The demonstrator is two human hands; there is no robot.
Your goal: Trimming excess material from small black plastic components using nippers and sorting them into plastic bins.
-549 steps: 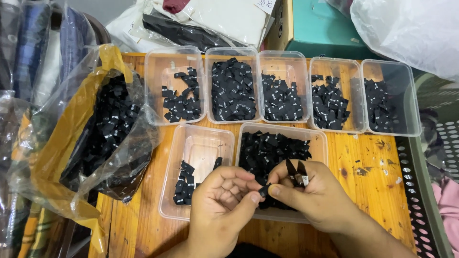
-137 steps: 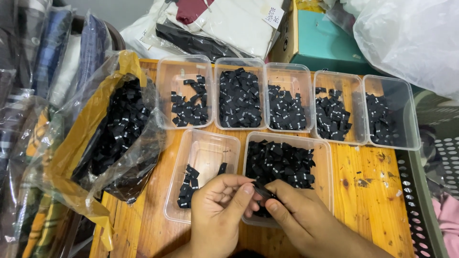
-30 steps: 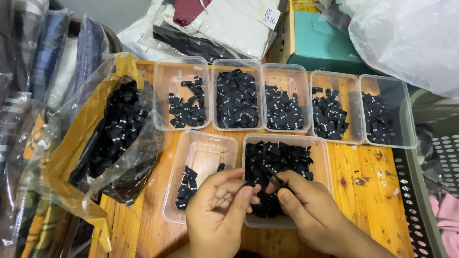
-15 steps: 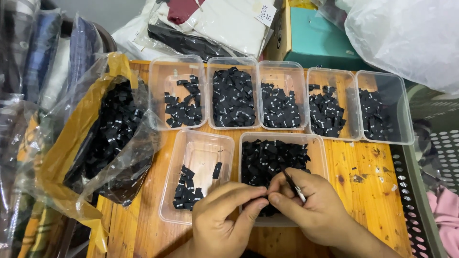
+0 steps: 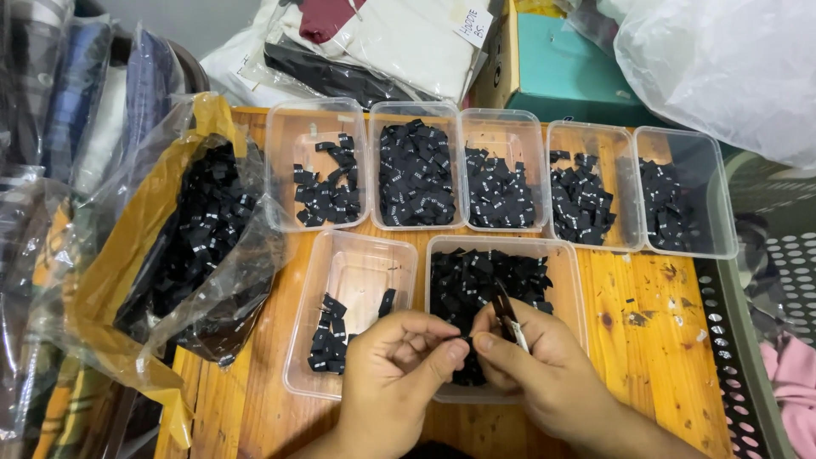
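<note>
My left hand (image 5: 398, 374) and my right hand (image 5: 534, 367) meet over the near clear tub (image 5: 571, 280) of small black tags (image 5: 476, 285). Both grips pinch one black tag (image 5: 463, 367) between thumb and fingers. My right hand also holds thin metal snips (image 5: 510, 316). The tub sits on the wooden surface (image 5: 654, 340).

Left hand (image 5: 399, 374), right hand (image 5: 531, 365) pinch black label (image 5: 466, 355) over clear tub (image 5: 575, 289); right holds snips (image 5: 508, 316).
</note>
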